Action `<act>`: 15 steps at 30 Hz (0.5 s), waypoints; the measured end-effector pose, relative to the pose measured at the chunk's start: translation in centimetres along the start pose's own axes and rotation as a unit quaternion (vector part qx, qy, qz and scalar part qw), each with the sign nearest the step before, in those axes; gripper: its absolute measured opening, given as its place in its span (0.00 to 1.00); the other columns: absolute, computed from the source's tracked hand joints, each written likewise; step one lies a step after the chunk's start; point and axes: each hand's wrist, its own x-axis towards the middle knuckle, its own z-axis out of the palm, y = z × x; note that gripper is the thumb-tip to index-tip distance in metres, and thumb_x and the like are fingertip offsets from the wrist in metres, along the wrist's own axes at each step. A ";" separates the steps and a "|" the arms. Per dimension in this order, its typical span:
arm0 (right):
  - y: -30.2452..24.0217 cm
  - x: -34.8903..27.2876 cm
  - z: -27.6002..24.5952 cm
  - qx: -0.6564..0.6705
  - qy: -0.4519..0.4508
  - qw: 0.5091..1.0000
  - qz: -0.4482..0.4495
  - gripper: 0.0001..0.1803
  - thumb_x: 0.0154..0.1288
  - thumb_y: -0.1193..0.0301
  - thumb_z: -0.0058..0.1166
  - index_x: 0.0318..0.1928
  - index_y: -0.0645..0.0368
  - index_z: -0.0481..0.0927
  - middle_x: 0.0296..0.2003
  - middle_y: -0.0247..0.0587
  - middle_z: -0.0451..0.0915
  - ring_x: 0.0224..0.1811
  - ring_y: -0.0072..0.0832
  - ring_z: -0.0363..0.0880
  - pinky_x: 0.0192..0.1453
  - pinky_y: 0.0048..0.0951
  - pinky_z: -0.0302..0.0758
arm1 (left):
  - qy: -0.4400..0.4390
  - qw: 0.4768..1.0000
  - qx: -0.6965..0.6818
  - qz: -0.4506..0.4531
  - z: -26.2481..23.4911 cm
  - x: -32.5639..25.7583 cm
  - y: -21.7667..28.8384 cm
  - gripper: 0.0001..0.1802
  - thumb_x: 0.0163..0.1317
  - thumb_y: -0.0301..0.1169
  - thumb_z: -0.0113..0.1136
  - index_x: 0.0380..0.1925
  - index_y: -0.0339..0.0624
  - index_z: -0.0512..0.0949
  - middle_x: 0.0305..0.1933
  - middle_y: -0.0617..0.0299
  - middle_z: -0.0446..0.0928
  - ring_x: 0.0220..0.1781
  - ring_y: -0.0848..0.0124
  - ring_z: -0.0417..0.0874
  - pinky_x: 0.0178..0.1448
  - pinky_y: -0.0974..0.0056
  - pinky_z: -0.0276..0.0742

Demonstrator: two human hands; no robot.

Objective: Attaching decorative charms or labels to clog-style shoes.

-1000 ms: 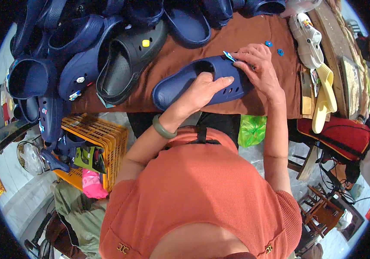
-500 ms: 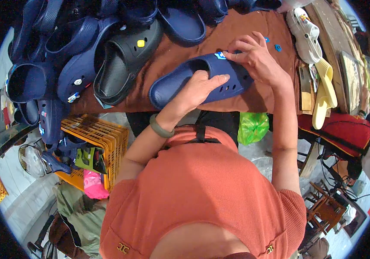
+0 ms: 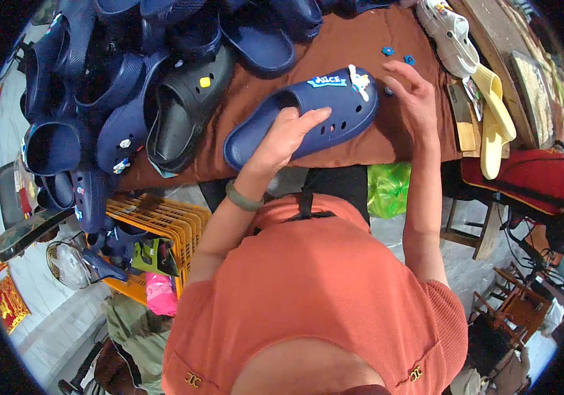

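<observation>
A navy clog (image 3: pixel 311 125) lies on the brown cloth, its toe pointing right. My left hand (image 3: pixel 286 137) grips it, fingers inside the opening and thumb over the upper. On the upper sit a blue-and-white banner-shaped charm (image 3: pixel 326 81) and, towards the toe, a white figure charm (image 3: pixel 359 83). Several holes along its near side show no charm. My right hand (image 3: pixel 415 99) hovers just right of the toe, apart from the clog, fingers loosely bent and spread. Small blue charms (image 3: pixel 409 60) lie on the cloth by its fingertips.
Navy clogs (image 3: pixel 121 85) crowd the far left, with a black clog (image 3: pixel 183 108) beside them. A white clog (image 3: pixel 452 39) and a yellow slipper (image 3: pixel 492 125) lie at the right edge. An orange crate (image 3: pixel 193 224) stands below left; a green bag (image 3: pixel 388 189) hangs at the front edge.
My right hand has come off the clog's upper and moved right, its fingers opening. The banner and figure charms now show fully. My left hand keeps its hold; the whole view has shifted slightly.
</observation>
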 end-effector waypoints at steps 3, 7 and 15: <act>2.6 -1.6 -2.5 -0.032 0.070 0.995 0.062 0.11 0.60 0.75 0.58 0.43 0.65 0.81 0.40 0.31 0.81 0.42 0.17 0.77 0.48 0.20 0.73 | 0.002 1.000 0.007 0.006 0.1 0.0 0.1 0.17 0.63 0.32 0.56 0.49 0.32 0.74 0.45 0.60 0.78 0.42 0.74 0.80 0.48 0.68 0.77; 6.4 -3.2 -4.2 -0.060 0.125 0.985 0.108 0.09 0.60 0.75 0.57 0.42 0.64 0.82 0.37 0.33 0.83 0.41 0.18 0.77 0.48 0.21 0.73 | 0.014 0.999 -0.003 0.032 0.4 0.1 -0.1 0.16 0.63 0.32 0.56 0.47 0.33 0.75 0.43 0.59 0.79 0.41 0.73 0.81 0.47 0.68 0.78; 5.2 -2.0 -2.3 -0.172 0.093 0.979 0.065 0.11 0.60 0.67 0.57 0.40 0.59 0.83 0.39 0.43 0.82 0.43 0.31 0.81 0.48 0.28 0.74 | 0.092 0.996 -0.007 0.017 -0.1 0.2 0.1 0.17 0.65 0.34 0.54 0.47 0.32 0.75 0.40 0.59 0.79 0.37 0.74 0.80 0.45 0.68 0.77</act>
